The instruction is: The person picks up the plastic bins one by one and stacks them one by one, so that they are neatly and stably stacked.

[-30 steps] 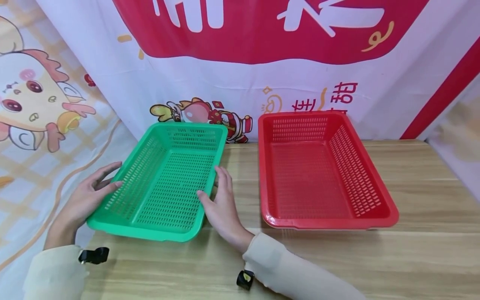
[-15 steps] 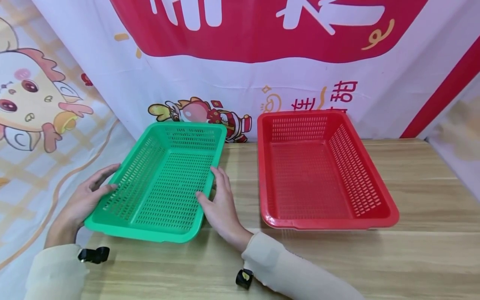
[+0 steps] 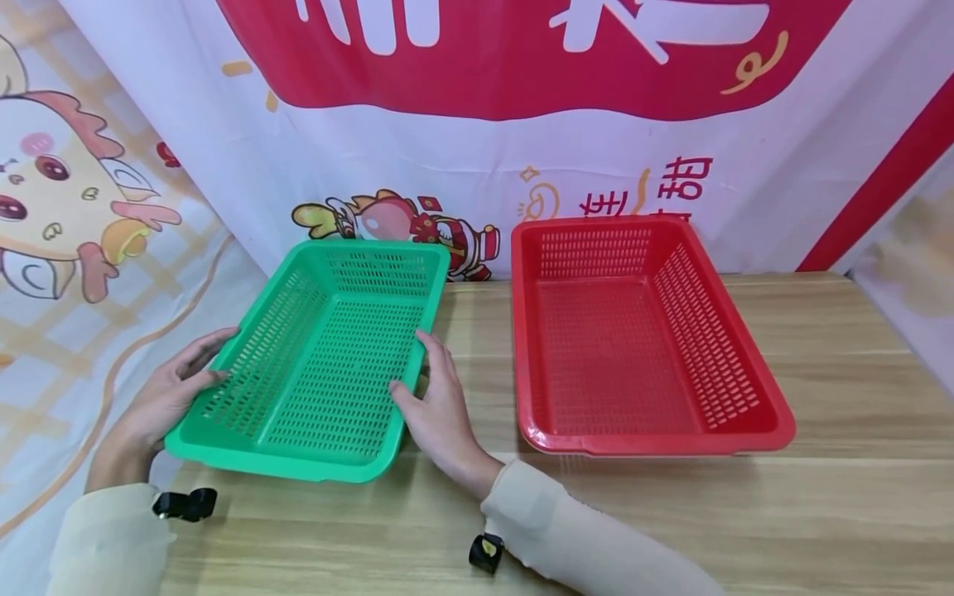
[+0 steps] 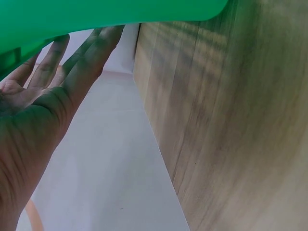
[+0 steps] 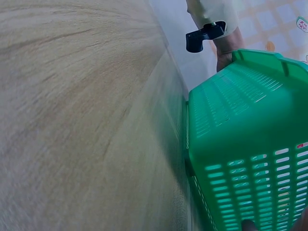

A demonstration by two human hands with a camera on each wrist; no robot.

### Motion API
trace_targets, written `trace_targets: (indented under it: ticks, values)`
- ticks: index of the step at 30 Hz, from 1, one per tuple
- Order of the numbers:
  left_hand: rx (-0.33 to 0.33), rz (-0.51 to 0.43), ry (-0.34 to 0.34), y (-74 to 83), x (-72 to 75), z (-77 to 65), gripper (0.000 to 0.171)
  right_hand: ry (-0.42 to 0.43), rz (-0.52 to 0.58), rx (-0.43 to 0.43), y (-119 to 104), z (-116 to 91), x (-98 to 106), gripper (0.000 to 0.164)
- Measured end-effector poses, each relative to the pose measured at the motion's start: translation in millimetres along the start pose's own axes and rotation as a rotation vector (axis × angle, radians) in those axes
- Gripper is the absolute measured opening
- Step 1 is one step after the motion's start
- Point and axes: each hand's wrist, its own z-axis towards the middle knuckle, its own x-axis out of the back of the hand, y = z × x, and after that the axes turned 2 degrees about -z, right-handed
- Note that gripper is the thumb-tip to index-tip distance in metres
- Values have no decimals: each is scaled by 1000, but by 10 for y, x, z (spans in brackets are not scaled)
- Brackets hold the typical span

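A green plastic basket (image 3: 350, 372) with slotted walls stands at the left of the wooden table. My left hand (image 3: 167, 393) grips its left rim, the thumb over the edge and the fingers along the outer wall. In the left wrist view those fingers (image 4: 91, 57) reach up beneath the rim. On the opposite side my right hand (image 3: 443, 414) holds the right rim, its thumb lying on the edge; its lower fingers are hidden behind the wall. The right wrist view shows the basket's slotted outer side (image 5: 250, 178) close up, with a fingertip at the bottom edge.
A red plastic basket (image 3: 619, 356) of similar shape stands to the right, touched by neither hand. The wooden table (image 3: 835, 513) runs up to a printed cloth (image 3: 462, 157) at the back. Another patterned cloth (image 3: 82, 331) borders the left side.
My left thumb has come down from above the rim onto the basket's edge. The green basket has shifted very slightly left, and my right index fingertip has moved a little with it.
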Motion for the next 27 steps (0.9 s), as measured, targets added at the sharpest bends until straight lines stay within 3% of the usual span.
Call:
trace_targets:
  ticks: [4,8,16,27]
  values:
    - [3,-71,-17,-6,6,7,62,-10,14,-22,2,10,4,72]
    - [-2,-22,-16,-12,12,0,61,-18,18,-27,6,18,8,72]
    - [-19,198,16,-17,6,-11,60,-32,30,-19,7,23,17,72]
    - [-11,179,15,-29,4,-10,59,-23,14,-20,-48,-6,37,73]
